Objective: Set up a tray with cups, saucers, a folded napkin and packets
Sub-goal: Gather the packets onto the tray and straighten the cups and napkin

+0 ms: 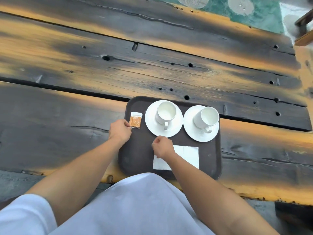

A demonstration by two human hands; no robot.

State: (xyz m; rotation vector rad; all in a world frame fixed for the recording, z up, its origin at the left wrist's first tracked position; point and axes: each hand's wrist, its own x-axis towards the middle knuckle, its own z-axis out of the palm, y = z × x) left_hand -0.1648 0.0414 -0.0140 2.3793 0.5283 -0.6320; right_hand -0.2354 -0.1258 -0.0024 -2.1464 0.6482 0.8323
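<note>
Head view, steeply down, near tray (135, 160)

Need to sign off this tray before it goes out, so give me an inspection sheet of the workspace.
Surface: dark plank table, worn orange in streaks, with holes and gaps.
Job's things: brown tray at the table's near edge. Left cup on left saucer, right cup on right saucer; both empty and upright, handles toward the person. Folded napkin flat on the tray's near side. Packets stacked at its far left.
Clutter: nothing seen.
Grips: left hand pinches the packets' near corner. Right hand is curled over the napkin's far left corner; hold unclear.
Cables: nothing seen.
Surroundings: green patterned floor beyond the table; wooden furniture at far right.
</note>
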